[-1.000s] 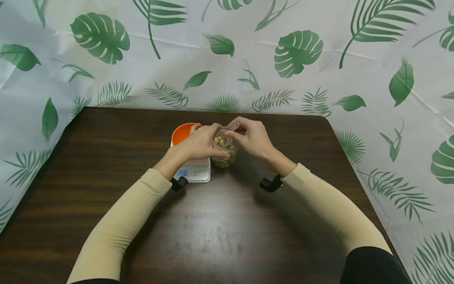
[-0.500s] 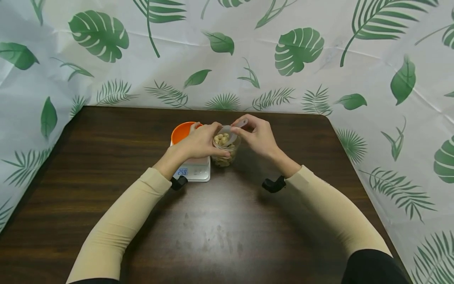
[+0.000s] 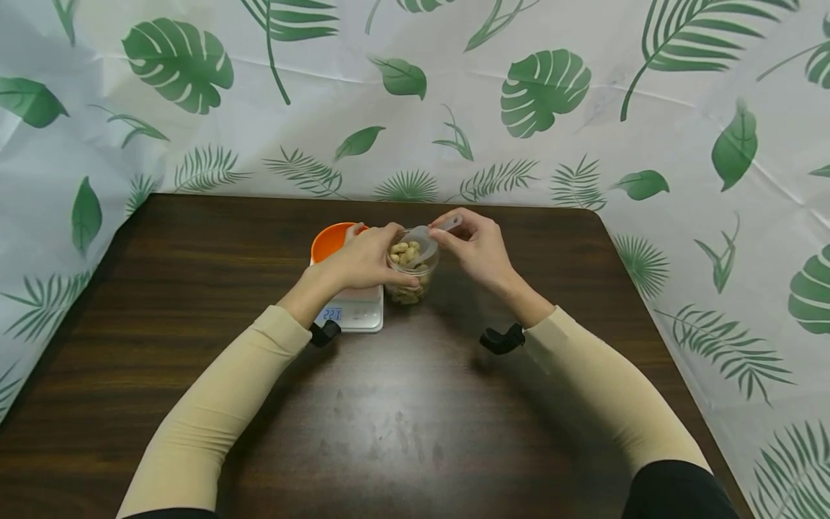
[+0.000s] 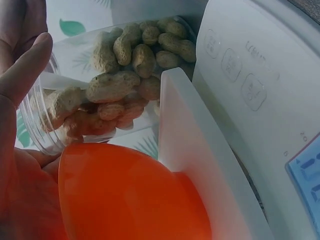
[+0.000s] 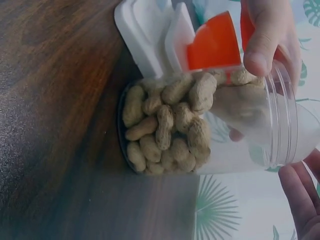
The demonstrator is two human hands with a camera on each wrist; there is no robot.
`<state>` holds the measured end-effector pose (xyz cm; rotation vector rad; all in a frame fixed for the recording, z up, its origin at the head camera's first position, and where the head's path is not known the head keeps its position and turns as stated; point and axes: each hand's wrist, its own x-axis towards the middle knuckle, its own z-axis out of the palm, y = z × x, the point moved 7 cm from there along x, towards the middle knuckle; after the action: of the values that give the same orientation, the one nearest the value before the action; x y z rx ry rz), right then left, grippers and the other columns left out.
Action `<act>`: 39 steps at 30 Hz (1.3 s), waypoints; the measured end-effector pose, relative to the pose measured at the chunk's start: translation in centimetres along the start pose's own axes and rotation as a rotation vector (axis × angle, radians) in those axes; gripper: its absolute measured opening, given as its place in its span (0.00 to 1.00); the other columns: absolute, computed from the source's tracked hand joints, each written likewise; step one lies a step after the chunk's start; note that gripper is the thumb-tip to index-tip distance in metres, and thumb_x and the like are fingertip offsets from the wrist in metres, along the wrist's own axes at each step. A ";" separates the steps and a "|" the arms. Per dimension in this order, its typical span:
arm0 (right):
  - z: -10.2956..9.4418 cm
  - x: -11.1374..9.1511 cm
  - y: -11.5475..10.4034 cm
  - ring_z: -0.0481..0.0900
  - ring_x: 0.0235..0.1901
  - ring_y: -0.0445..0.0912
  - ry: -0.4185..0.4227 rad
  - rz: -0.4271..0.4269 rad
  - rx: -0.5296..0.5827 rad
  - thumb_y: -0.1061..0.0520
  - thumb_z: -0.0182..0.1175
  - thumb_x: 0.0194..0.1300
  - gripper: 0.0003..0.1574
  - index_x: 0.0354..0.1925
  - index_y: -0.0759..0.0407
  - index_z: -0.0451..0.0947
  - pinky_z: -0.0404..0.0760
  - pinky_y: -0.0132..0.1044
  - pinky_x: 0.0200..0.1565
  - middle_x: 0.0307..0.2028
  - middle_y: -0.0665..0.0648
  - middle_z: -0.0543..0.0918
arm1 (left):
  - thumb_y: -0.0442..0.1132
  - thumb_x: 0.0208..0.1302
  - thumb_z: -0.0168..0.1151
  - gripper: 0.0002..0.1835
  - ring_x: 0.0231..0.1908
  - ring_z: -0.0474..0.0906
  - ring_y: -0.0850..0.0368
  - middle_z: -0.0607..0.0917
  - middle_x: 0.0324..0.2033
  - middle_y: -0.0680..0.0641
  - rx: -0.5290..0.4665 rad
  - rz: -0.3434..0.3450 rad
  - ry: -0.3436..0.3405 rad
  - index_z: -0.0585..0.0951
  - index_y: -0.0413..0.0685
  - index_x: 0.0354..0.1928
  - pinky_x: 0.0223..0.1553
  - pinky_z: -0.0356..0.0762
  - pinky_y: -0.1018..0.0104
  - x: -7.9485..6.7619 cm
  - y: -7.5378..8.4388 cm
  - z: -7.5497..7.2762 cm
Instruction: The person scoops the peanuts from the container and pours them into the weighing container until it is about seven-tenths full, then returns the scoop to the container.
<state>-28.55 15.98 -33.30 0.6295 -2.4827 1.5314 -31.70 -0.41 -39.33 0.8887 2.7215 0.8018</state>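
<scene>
A clear jar [image 5: 235,160] stands near the far edge of the dark wooden table [image 3: 389,418], just beside the right edge of a white scale [image 3: 368,318]. The left hand [image 3: 363,261] grips the jar near its mouth, with the thumb on the near side and fingers round the far side. The right hand [image 3: 478,249] pinches the short handle of a pale, see-through spoon [image 3: 423,243], whose scooping end sits inside the jar's open mouth while the handle slants up over the right side of the rim. Peanuts [image 5: 172,127] in their shells fill the lower part of the jar, and some lie higher up along the side next to the scale. An orange bowl [image 4: 130,195] sits on the raised white plate [image 4: 192,155] of the scale, just beside the left hand, which covers part of it in the head view. The scale's blue display [image 3: 332,314] seems to read 22.1, though the digits are small. Square buttons [image 4: 231,65] run along its front panel. Both arms wear cream sleeves [image 3: 217,407], and a black wrist piece [image 3: 324,333] shows under each wrist. Behind the table hangs a white cloth [image 3: 454,86] printed with green leaves.
</scene>
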 end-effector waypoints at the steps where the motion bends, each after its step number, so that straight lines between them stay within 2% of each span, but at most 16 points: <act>1: 0.0 0.0 0.0 0.84 0.33 0.42 0.001 -0.001 0.006 0.63 0.65 0.71 0.09 0.46 0.68 0.83 0.82 0.38 0.37 0.41 0.62 0.87 | 0.65 0.55 0.75 0.50 0.55 0.78 0.52 0.85 0.47 0.51 0.000 0.000 -0.001 0.68 0.43 0.71 0.68 0.43 0.31 0.0 0.0 0.0; 3: -0.1 -0.1 0.1 0.84 0.33 0.43 0.006 -0.007 0.016 0.64 0.65 0.71 0.09 0.46 0.69 0.83 0.83 0.36 0.38 0.41 0.62 0.87 | 0.65 0.55 0.75 0.50 0.55 0.78 0.52 0.85 0.48 0.52 -0.002 0.002 -0.002 0.68 0.43 0.71 0.68 0.43 0.31 0.0 0.1 0.0; 9: -0.6 0.1 0.3 0.86 0.35 0.55 0.041 -0.020 0.073 0.66 0.65 0.71 0.09 0.46 0.72 0.82 0.84 0.35 0.40 0.40 0.64 0.86 | 0.66 0.54 0.75 0.51 0.55 0.78 0.52 0.83 0.52 0.51 0.000 -0.002 0.000 0.68 0.44 0.71 0.68 0.44 0.32 0.1 0.1 -0.2; 15: -0.7 0.3 0.3 0.86 0.34 0.45 0.035 -0.020 0.099 0.67 0.64 0.71 0.09 0.47 0.74 0.82 0.85 0.35 0.42 0.39 0.64 0.86 | 0.66 0.54 0.75 0.51 0.55 0.77 0.52 0.82 0.54 0.50 0.006 -0.002 0.003 0.68 0.43 0.71 0.68 0.45 0.32 0.1 0.1 -0.4; 22: -0.9 0.1 1.0 0.87 0.36 0.53 0.073 0.003 0.140 0.67 0.64 0.71 0.09 0.46 0.75 0.81 0.84 0.34 0.42 0.38 0.60 0.87 | 0.68 0.54 0.74 0.51 0.56 0.77 0.52 0.82 0.54 0.51 0.000 -0.012 -0.007 0.68 0.44 0.71 0.68 0.44 0.32 0.0 0.0 -0.2; 30: -1.2 0.3 4.5 0.86 0.37 0.45 0.125 0.016 0.242 0.67 0.62 0.72 0.11 0.48 0.76 0.80 0.84 0.35 0.43 0.40 0.58 0.86 | 0.68 0.54 0.74 0.49 0.55 0.77 0.54 0.83 0.53 0.53 0.010 -0.011 -0.006 0.69 0.46 0.70 0.68 0.45 0.32 0.1 0.0 -0.2; 39: -1.5 -0.4 5.4 0.86 0.38 0.48 0.196 -0.004 0.334 0.65 0.63 0.72 0.14 0.48 0.77 0.79 0.85 0.44 0.45 0.41 0.65 0.86 | 0.70 0.56 0.71 0.50 0.54 0.77 0.54 0.82 0.52 0.53 0.038 -0.014 -0.016 0.68 0.47 0.71 0.68 0.45 0.33 0.0 0.0 -0.2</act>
<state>-30.59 19.46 -37.16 0.4992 -2.1024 1.9239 -31.79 -0.46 -39.19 0.8787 2.7345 0.7394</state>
